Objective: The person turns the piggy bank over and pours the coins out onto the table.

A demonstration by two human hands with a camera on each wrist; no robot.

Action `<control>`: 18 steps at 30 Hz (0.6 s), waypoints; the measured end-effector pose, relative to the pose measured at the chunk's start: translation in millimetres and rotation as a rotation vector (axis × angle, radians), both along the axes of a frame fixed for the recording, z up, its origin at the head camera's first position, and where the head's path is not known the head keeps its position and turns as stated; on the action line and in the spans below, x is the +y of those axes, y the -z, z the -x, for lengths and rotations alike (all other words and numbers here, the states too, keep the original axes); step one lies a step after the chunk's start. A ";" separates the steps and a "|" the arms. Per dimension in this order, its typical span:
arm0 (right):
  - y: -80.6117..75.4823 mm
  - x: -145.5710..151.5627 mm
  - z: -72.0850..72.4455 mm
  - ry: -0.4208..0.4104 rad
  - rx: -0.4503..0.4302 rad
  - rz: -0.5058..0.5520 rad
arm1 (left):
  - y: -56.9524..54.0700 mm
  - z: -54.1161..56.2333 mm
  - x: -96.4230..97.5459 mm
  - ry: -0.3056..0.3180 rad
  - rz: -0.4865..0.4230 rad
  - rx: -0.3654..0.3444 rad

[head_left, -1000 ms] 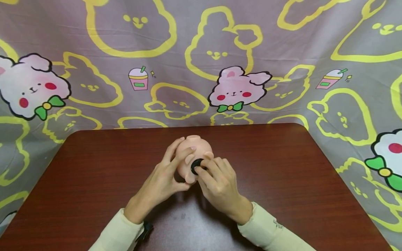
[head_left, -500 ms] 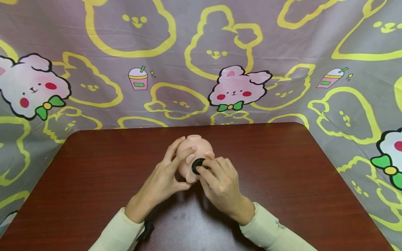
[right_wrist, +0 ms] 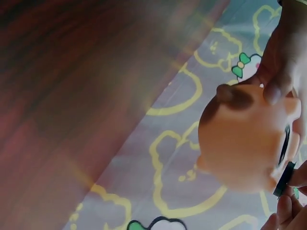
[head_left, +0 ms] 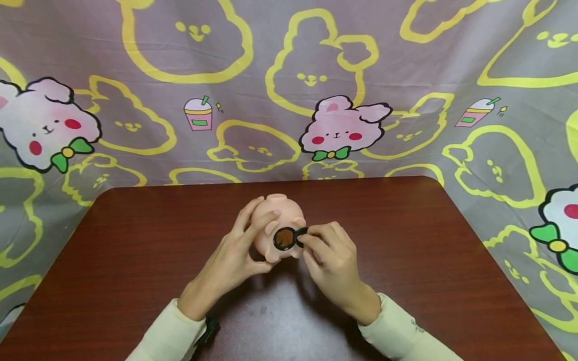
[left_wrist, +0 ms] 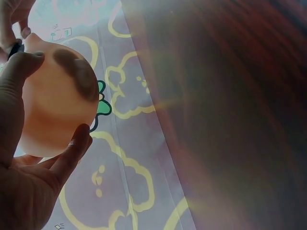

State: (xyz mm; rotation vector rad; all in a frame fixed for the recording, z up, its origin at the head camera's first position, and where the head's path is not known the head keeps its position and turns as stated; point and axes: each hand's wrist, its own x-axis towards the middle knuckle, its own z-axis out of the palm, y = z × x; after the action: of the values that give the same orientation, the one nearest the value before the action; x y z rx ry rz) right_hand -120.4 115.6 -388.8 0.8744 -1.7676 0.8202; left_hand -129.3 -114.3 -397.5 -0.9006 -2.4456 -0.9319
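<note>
Black and small, the cap (head_left: pixel 302 237) is pinched between the fingertips of the right hand (head_left: pixel 331 258), just beside the round hole (head_left: pixel 285 238) in the piggy bank; whether it touches the rim is hard to tell. The left hand (head_left: pixel 228 258) clamps the pink piggy bank (head_left: pixel 282 213) with curled fingers, its underside turned toward the person, above the brown table (head_left: pixel 135 255). Uncapping looks done, the hole being uncovered; putting the cap down or back seems left. Patterned cloth (head_left: pixel 253 100) hangs beyond.
</note>
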 end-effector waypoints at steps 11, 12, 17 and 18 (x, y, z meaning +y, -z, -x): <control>6.1 51.5 3.4 0.074 -0.178 0.069 | -0.4 -1.9 -4.1 -0.014 0.001 -0.001; 6.9 57.3 4.7 0.085 -0.207 0.080 | -0.3 -1.9 -4.3 -0.015 0.001 0.000; 11.2 86.3 12.5 0.115 -0.379 0.117 | 0.1 -2.4 -5.3 -0.018 0.001 0.006; 12.1 91.6 14.2 0.121 -0.412 0.122 | 0.3 -2.3 -5.4 -0.019 0.001 0.008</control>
State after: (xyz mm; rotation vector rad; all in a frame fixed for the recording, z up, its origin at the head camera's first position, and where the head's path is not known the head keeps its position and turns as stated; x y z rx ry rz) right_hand -134.5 207.2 -400.9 0.5363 -2.0758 1.0713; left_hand -127.0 -119.7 -397.8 -0.8783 -2.4439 -0.9187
